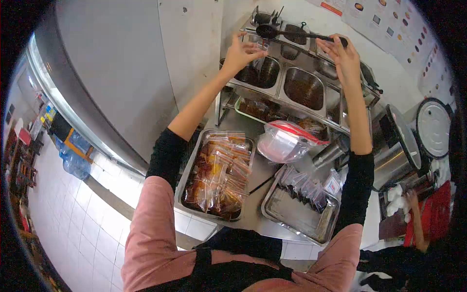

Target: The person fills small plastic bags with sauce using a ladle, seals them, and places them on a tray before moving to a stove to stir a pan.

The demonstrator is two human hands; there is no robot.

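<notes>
the left hand pinches a small clear bag above the sauce pans; the right hand's fingers close on the handle of a black ladle, its bowl over the bag. below, a metal counter holds two trays; white tiles cover the floor, and posters hang on the wall.

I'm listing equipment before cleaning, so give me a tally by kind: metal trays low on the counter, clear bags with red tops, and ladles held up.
Metal trays: 2 (left tray, right tray)
Red-topped bag: 1
Raised ladle: 1
Total: 4
</notes>
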